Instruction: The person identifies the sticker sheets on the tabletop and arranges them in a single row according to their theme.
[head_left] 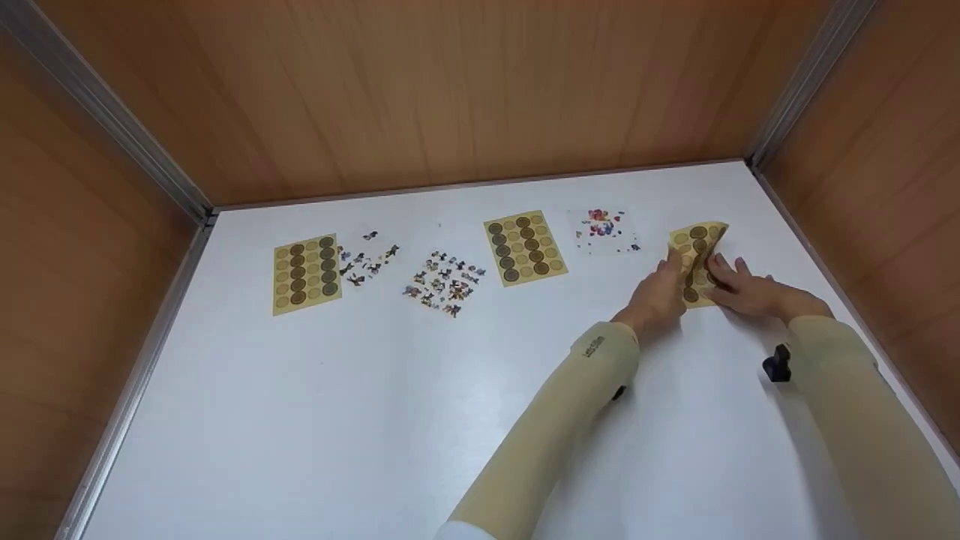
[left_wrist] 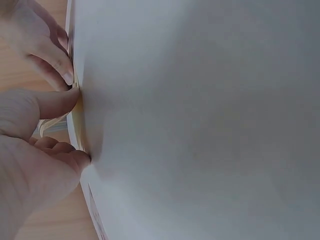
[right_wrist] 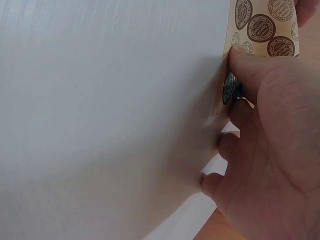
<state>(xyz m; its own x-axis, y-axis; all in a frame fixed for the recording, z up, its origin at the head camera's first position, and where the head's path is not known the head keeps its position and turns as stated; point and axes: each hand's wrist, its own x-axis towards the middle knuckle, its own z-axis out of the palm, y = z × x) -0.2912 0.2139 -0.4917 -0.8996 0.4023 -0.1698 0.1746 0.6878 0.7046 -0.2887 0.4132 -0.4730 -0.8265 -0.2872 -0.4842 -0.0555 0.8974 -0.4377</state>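
Observation:
A yellow sticker sheet (head_left: 701, 232) with rows of round brown and tan stickers lies at the right, its right side buckled up into a raised fold. My left hand (head_left: 656, 296) holds its left side, and in the left wrist view the thumb and curled fingers (left_wrist: 82, 159) come down around the paper. From the other side my right hand (head_left: 757, 292) pinches the sheet. In the right wrist view the right thumb (right_wrist: 247, 62) presses on the printed face, and a dark round sticker (right_wrist: 229, 87) shows just below it. The fold hides part of the sheet.
Left of the hands lies a clear sheet of red and blue stickers (head_left: 600, 225). Beyond it are a second yellow sticker sheet (head_left: 527, 247), two clear sheets with small figures (head_left: 448, 283), and a third yellow sheet (head_left: 307, 274). Wood panels (head_left: 465, 97) enclose the white table (head_left: 337, 420).

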